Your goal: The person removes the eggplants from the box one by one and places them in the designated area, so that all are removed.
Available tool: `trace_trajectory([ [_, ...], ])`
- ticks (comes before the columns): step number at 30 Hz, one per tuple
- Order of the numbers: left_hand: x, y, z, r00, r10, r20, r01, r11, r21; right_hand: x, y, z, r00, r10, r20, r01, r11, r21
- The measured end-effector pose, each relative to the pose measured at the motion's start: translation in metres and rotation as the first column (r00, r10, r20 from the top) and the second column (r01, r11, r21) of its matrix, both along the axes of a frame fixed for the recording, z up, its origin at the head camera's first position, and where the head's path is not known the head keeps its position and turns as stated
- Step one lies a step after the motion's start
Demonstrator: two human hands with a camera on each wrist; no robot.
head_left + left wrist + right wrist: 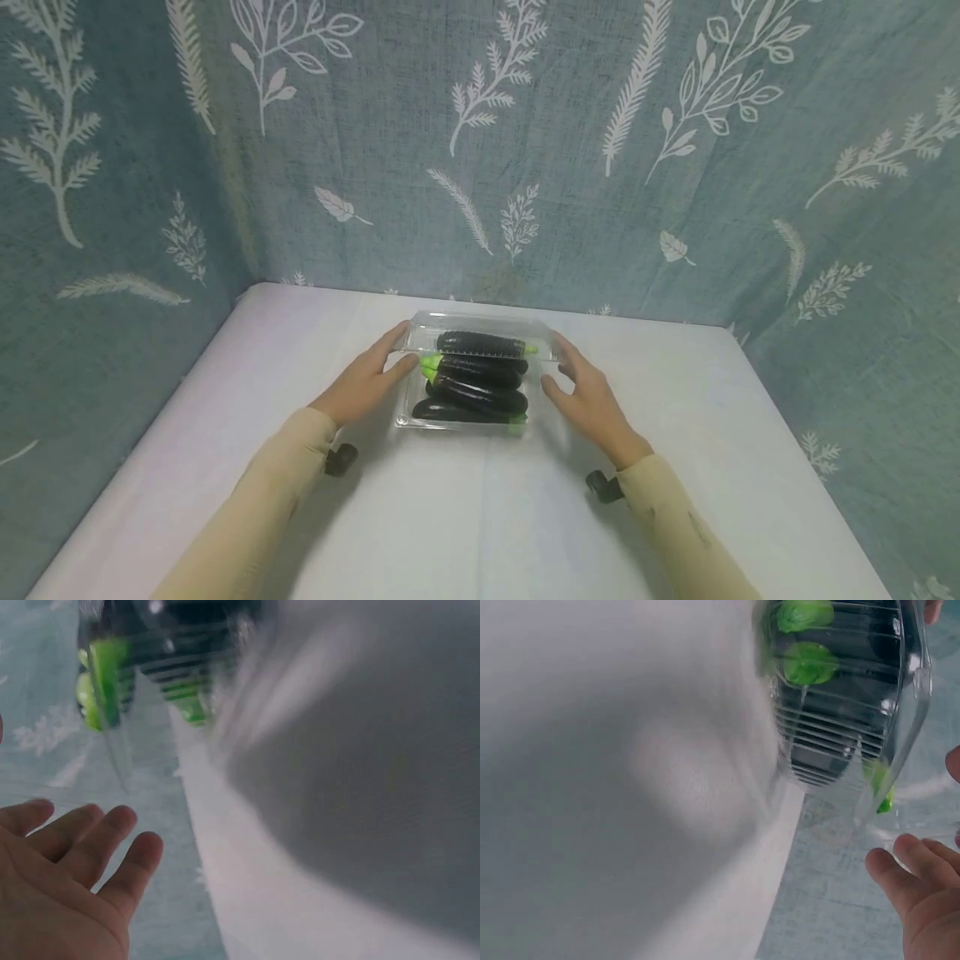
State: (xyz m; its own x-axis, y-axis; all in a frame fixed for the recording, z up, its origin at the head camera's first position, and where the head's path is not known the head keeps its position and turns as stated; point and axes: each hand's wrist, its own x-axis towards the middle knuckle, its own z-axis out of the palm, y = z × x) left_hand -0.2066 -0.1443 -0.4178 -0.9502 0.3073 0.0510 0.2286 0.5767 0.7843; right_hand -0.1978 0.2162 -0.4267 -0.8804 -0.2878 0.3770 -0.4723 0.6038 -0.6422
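A clear plastic clamshell box [405, 408] sits on the table, with several dark eggplants [480, 396] lying across it. Its ribbed clear lid [480, 320] stands tilted up over the back of the box. On the left side, my left hand [363, 383] has its fingers along the lid's edge and its thumb near the front corner. My right hand [592, 404] flanks the opposite edge in much the same way. Spread, nearly straight fingers [105, 840] show in the left wrist view. In the right wrist view, relaxed fingers [900, 877] are close by the lid's corner.
A white cloth covers the table [480, 517]. Behind it and along both sides hangs a blue-green curtain [405, 225] with white leaf patterns. Small dark wrist cameras [341, 460] sit at the cuffs of the beige sleeves [255, 492].
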Motion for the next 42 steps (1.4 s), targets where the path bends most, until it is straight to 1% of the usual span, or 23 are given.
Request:
trace_trajectory([
  [4,-0.010,0.001,-0.006,0.998,0.013,0.054,-0.014,1.000,0.017,-0.011,-0.001,-0.002,0.999,0.029,0.034,-0.027,0.998,-0.063],
  [7,-0.016,0.005,-0.010,0.998,0.005,0.063,-0.008,0.999,0.048,-0.016,0.000,-0.004,0.997,0.028,0.069,-0.022,0.996,-0.089],
  [10,-0.020,0.008,-0.011,0.998,0.001,0.070,-0.006,0.996,0.083,-0.019,0.001,-0.006,0.993,0.006,0.116,0.004,0.996,-0.087],
  [13,-0.023,0.011,-0.011,0.996,0.008,0.089,-0.017,0.994,0.107,-0.022,0.000,-0.008,0.990,0.000,0.144,0.012,0.997,-0.082],
  [18,-0.028,0.015,-0.009,0.993,0.011,0.122,-0.031,0.985,0.167,-0.027,-0.001,-0.010,0.989,0.012,0.149,0.004,0.994,-0.106],
  [23,-0.032,0.018,-0.005,0.988,0.002,0.155,-0.037,0.974,0.222,-0.032,-0.002,-0.007,0.981,0.015,0.192,0.014,0.989,-0.146],
  [27,-0.035,0.019,-0.003,0.986,0.010,0.165,-0.049,0.970,0.238,-0.036,-0.004,-0.004,0.976,0.027,0.217,0.013,0.984,-0.180],
  [33,-0.042,0.018,-0.003,0.985,0.022,0.171,-0.062,0.971,0.230,-0.040,-0.008,-0.001,0.956,0.032,0.291,0.036,0.973,-0.228],
  [35,-0.044,0.018,-0.004,0.984,0.019,0.179,-0.058,0.974,0.217,-0.042,-0.009,0.000,0.948,0.025,0.317,0.049,0.973,-0.224],
  [38,-0.047,0.018,-0.004,0.981,0.004,0.194,-0.041,0.982,0.187,-0.045,-0.009,-0.002,0.933,-0.002,0.360,0.071,0.981,-0.179],
  [42,-0.052,0.020,-0.008,0.974,-0.025,0.225,-0.009,0.989,0.149,-0.046,-0.006,-0.003,0.901,-0.039,0.433,0.086,0.992,-0.091],
])
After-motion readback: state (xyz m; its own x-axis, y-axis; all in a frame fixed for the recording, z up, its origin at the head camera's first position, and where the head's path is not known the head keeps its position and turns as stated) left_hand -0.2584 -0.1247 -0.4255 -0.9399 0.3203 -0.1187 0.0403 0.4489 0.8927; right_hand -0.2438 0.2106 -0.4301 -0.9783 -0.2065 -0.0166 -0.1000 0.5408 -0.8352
